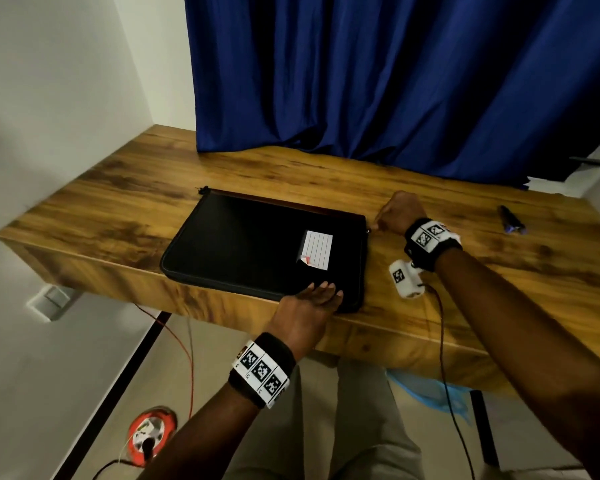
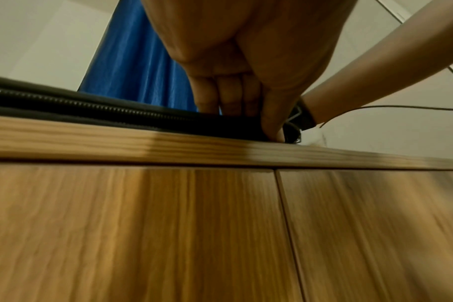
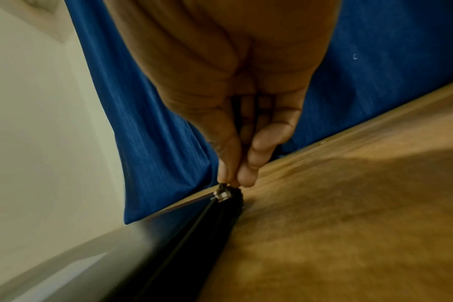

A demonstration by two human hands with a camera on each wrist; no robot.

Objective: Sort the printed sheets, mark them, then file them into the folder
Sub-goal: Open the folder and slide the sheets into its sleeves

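A black zip folder [image 1: 250, 244] lies shut on the wooden desk [image 1: 499, 271], with a white lined label [image 1: 316, 249] on its cover. My left hand [image 1: 321, 292] rests on the folder's near right corner, fingers straight on top. In the left wrist view the fingers [image 2: 228, 102] lie over the folder's zipped edge [image 2: 117, 114] and the thumb touches its side. My right hand [image 1: 383, 223] is at the folder's far right corner. In the right wrist view, thumb and forefinger [image 3: 233, 177] pinch the zipper pull [image 3: 221, 195]. No printed sheets are in view.
A dark pen [image 1: 511, 220] lies on the desk at the far right. The blue curtain [image 1: 395, 81] hangs along the desk's back edge. A white tagged device [image 1: 406, 278] with a cable hangs from my right wrist. An orange cable reel [image 1: 151, 434] sits on the floor.
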